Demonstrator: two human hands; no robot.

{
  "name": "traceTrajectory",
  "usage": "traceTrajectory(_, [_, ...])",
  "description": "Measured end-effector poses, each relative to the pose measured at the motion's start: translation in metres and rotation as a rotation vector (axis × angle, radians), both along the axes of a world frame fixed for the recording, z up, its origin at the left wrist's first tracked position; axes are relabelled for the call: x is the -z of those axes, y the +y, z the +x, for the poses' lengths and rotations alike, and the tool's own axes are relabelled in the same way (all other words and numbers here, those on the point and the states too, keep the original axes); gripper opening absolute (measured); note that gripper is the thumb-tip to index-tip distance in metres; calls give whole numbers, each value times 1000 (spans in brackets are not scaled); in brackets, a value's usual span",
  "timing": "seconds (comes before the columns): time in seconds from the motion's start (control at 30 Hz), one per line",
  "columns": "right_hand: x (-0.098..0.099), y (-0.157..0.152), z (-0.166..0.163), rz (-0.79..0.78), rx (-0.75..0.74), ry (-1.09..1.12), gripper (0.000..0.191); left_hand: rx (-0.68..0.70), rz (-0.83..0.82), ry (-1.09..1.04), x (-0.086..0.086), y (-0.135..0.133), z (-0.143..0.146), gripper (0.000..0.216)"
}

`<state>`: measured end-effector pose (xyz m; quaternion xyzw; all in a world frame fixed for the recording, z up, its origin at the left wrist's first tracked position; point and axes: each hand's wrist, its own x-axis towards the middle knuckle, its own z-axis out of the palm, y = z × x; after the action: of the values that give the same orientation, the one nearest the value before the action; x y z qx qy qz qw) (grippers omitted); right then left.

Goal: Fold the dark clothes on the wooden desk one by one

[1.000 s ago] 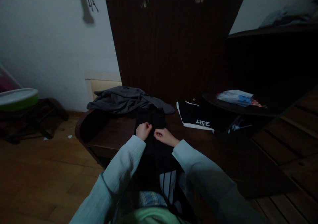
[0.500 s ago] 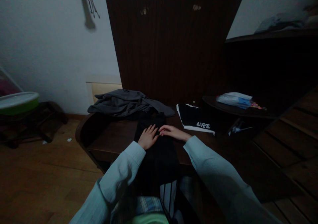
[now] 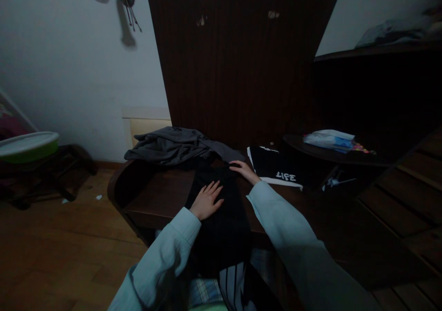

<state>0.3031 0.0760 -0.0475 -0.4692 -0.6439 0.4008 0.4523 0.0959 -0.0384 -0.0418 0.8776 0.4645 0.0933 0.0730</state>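
Observation:
A long black garment (image 3: 224, 219) lies along the dark wooden table (image 3: 155, 196) and hangs over its near edge toward me. My left hand (image 3: 207, 201) rests flat on it, fingers spread. My right hand (image 3: 243, 169) reaches further out and lies flat on the garment's far right part, fingers stretched. Both sleeves are pale blue. White stripes show on the garment's hanging end.
A crumpled grey garment (image 3: 172, 144) lies at the table's far left. A folded black cloth with white lettering (image 3: 276, 168) sits to the right. A round shelf holds a plastic packet (image 3: 329, 138). A green-rimmed basin (image 3: 27, 144) stands on a stool at left. Dark wood panel behind.
My hands went from closed fists side by side on the black garment to flat and open. The right hand has slid away toward the far end; the left has stayed nearer.

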Motion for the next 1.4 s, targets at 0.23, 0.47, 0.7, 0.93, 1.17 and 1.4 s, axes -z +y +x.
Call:
traceTrajectory(0.23, [-4,-9,3,-44,-95,119,33,91,-4,-50,3,-3,-3,49])
traceTrajectory(0.47, [7,-1,9,149,74,-304,10,122,-21,-45,3,-6,-4,50])
traceTrajectory(0.7, [0,-3,-9,367,271,-386,4,91,-8,-30,2,-6,-3,50])
traceTrajectory(0.93, [-7,-5,-43,305,-3,-455,9,88,-9,-54,2,-7,-4,50])
traceTrajectory(1.17, [7,4,-58,297,66,-502,6,87,27,-87,5,-7,-4,48])
traceTrajectory(1.4, [12,2,-58,279,83,-474,8,73,-9,-50,-5,-1,-2,50])
